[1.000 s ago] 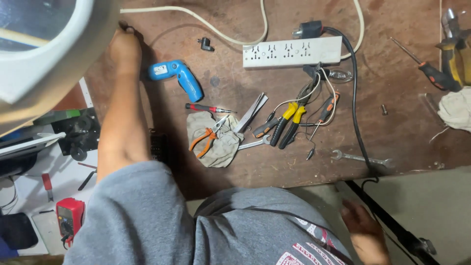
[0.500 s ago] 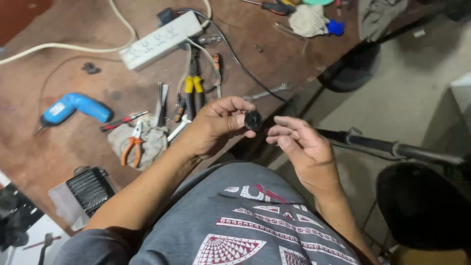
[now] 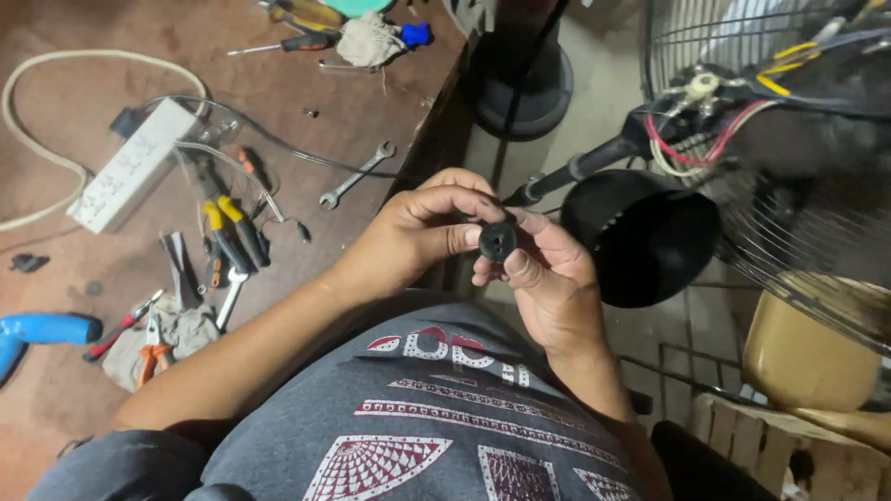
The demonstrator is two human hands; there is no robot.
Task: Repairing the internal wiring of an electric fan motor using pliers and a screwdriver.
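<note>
- Both hands are up in front of the chest, pinching a small round black knob [image 3: 497,241] between them, over the gap between the desk [image 3: 83,390] and the fan parts.
- The left hand [image 3: 422,232] is closed on it: the thumb presses its left edge and the fingers curl over the top.
- The right hand [image 3: 548,278] meets it from the other side, fingers bent, fingertips touching the knob's right and lower rim. It is a shared grip, with both hands on the one piece.
- The knob looks like hard moulded plastic, so I'd judge it light and stiff; it should not give under the fingers.
- It is small and smooth-edged, so it could slip. The rim is the place to hold it, pinched at opposite sides, keeping the face with its two small holes open to view.
- Dropped from here, it would likely fall to the floor past the desk edge and roll.
- Just beyond the right hand sits a black fan motor cover [image 3: 640,237]. Above it is the motor with red and yellow wires [image 3: 705,111], inside a wire fan guard [image 3: 789,213].
- On the desk to the left, well apart from the hands, are a white power strip [image 3: 130,167], a spanner [image 3: 357,174], yellow-handled screwdrivers [image 3: 227,227] and orange-handled pliers [image 3: 148,357] on a rag.
</note>
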